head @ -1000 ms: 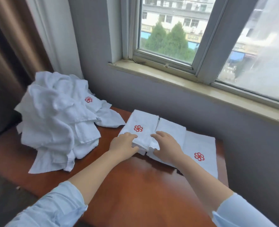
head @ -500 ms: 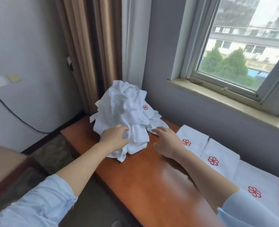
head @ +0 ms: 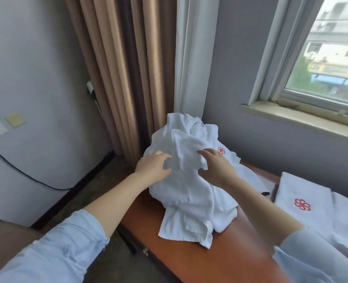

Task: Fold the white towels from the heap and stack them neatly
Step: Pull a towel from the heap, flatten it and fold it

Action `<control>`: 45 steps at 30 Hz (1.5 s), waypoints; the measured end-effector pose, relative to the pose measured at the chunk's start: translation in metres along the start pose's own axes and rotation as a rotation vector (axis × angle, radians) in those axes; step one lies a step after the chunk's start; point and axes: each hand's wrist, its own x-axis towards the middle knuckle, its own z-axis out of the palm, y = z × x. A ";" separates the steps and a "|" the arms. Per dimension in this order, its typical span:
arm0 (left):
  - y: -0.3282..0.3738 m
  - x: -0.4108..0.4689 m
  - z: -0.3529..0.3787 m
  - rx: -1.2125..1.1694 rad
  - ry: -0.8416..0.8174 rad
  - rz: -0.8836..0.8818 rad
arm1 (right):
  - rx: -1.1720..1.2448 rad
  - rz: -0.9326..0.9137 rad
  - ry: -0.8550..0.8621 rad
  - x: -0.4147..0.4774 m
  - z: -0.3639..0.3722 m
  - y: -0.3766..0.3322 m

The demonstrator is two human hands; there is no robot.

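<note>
Both hands are set on the heap (head: 186, 144) of white towels: the left hand (head: 153, 170) is curled into its left side and the right hand (head: 218, 168) into its top, a fold seemingly pinched by each. Right of the right hand, folded towels (head: 303, 199) are laid flat on the table (head: 189, 262).

You're in a light-blue shirt: L sleeve (head: 52, 256) & R sleeve (head: 316, 260) are soft, slightly creased fabric w/ a plain cuff edge, both ending approx at the elbow. Below that your forearms (head: 111, 199) are bare, as are your left hand (head: 152, 169) & right hand (head: 218, 168).
</note>
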 end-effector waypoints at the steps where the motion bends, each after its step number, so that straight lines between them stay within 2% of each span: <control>1: -0.011 0.013 -0.002 0.003 -0.014 0.018 | 0.003 0.025 0.004 0.011 0.005 -0.007; 10: -0.046 0.099 0.006 -0.089 -0.036 0.102 | -0.025 0.158 0.033 0.078 0.018 -0.019; 19: -0.024 0.165 0.022 -0.213 -0.026 -0.029 | 0.031 0.200 -0.036 0.124 0.015 0.010; 24: -0.028 0.176 0.023 -0.304 0.043 -0.011 | 0.064 0.193 -0.053 0.136 0.018 0.017; 30: -0.012 0.168 -0.002 -0.588 0.113 0.205 | 0.157 0.145 -0.018 0.131 0.008 0.008; 34: 0.011 0.157 -0.019 -0.765 0.076 0.407 | 0.362 0.235 0.019 0.111 -0.009 -0.001; 38: 0.027 0.155 -0.038 -0.934 0.196 0.535 | 0.485 0.320 0.011 0.088 -0.025 -0.003; 45: 0.056 0.144 -0.055 -0.972 0.177 0.695 | 0.771 0.421 0.181 0.047 -0.052 -0.005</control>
